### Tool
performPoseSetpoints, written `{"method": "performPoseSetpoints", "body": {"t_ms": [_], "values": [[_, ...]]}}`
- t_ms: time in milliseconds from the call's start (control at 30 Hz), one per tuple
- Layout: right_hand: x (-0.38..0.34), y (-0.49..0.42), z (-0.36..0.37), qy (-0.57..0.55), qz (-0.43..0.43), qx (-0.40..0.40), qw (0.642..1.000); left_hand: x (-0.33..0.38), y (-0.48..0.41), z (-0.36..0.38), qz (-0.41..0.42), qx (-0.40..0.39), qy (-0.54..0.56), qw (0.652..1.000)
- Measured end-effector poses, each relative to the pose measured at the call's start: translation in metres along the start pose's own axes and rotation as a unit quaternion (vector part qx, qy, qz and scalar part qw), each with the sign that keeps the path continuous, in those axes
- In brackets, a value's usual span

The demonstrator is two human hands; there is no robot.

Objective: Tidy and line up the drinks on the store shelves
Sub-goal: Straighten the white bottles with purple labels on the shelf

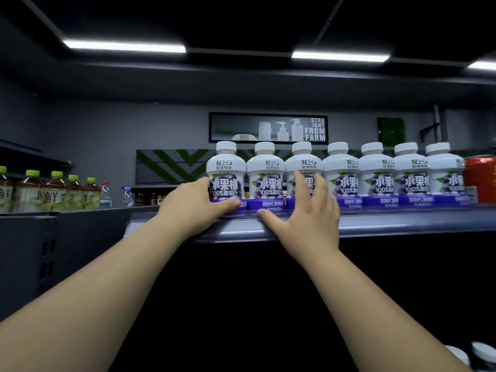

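Several white bottles with purple grape labels stand in a row along the front of a grey shelf [402,224]. My left hand [193,208] grips the base of the leftmost bottle [226,167], thumb across its lower front. My right hand [306,213] is spread open, fingers raised in front of the third bottle [302,162], thumb resting by the shelf lip below the second bottle [264,170]. The other bottles [375,170] stand upright to the right, side by side.
A red can [481,178] stands at the row's right end. Green-capped tea bottles [53,191] fill a shelf to the left, with a water bottle [105,193] beside them. White caps [480,353] show at the bottom right. Below the shelf is dark.
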State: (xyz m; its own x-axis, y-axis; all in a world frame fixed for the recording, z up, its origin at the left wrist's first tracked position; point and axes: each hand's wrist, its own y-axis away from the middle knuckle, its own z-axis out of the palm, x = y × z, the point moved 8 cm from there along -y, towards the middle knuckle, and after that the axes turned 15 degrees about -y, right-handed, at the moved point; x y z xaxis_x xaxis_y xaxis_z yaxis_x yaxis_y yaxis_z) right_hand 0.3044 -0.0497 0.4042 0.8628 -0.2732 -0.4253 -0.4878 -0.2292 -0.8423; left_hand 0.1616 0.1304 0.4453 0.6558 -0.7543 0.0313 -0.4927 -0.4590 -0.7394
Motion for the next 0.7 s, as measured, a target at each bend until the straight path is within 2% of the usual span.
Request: {"method": "performPoseSetpoints", "body": {"t_ms": [133, 200, 267, 333, 400, 533, 700], "values": [[0.006, 0.001, -0.003, -0.015, -0.004, -0.004, 1.000, 0.005, 0.003, 0.003, -0.019, 0.012, -0.004, 1.000], [0.008, 0.000, -0.002, 0.010, -0.006, -0.022, 1.000, 0.012, 0.009, -0.008, -0.005, 0.092, -0.039, 0.995], [0.009, 0.002, 0.000, 0.052, -0.025, -0.032, 0.998, 0.036, 0.024, -0.020, 0.072, 0.196, -0.068, 0.976], [0.010, 0.007, 0.002, 0.078, -0.043, -0.033, 0.995, 0.068, 0.040, -0.017, 0.164, 0.246, -0.095, 0.951], [0.012, 0.010, 0.003, 0.079, -0.049, -0.033, 0.995, 0.086, 0.044, -0.004, 0.190, 0.228, -0.119, 0.948], [0.014, 0.011, 0.002, 0.069, -0.058, -0.044, 0.995, 0.092, 0.042, 0.011, 0.176, 0.180, -0.163, 0.954], [0.019, 0.012, -0.004, 0.029, -0.069, -0.078, 0.994, 0.085, 0.042, 0.012, 0.141, 0.117, -0.151, 0.971]]}}
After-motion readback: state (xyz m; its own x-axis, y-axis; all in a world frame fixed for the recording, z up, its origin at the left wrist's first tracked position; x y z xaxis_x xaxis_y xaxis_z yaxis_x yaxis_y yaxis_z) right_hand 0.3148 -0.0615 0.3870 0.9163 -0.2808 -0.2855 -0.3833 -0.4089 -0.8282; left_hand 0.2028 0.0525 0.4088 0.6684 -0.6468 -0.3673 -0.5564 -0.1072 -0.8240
